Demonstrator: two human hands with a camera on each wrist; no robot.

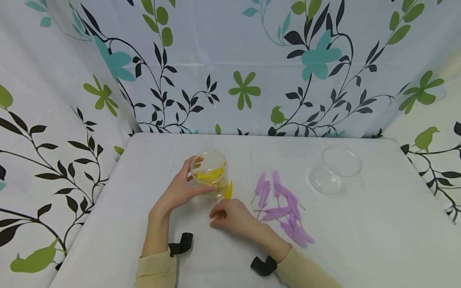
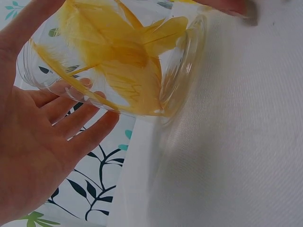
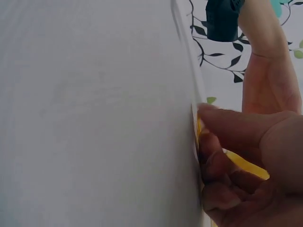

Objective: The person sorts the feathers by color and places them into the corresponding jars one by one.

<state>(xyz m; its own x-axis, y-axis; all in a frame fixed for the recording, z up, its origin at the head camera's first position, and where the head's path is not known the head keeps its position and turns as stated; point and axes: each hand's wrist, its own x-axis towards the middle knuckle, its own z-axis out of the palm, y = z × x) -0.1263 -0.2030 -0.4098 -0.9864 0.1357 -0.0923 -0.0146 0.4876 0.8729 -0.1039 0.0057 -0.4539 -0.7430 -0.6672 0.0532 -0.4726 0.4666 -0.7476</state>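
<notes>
My left hand [image 1: 183, 186] holds a clear jar [image 1: 203, 156] tilted, thumb on the near side and fingers round the far side. Yellow feathers [image 2: 118, 56] lie inside the jar, bunched toward its mouth in the left wrist view. Low over the table, close to the jar, my right hand [image 1: 234, 216] has its fingers curled and its thumb drawn in. Part of a yellow feather [image 1: 228, 190] sticks out beyond its knuckles, beside the jar. Slivers of yellow show between the right thumb and fingers in the right wrist view; the rest of that grip is hidden.
Several purple feathers [image 1: 277, 212] lie scattered on the white table [image 1: 360, 232], right beside my right forearm. A second clear jar [image 1: 335, 170] stands at the back right. Patterned curtains [image 1: 201, 100] hang along the table's back and sides.
</notes>
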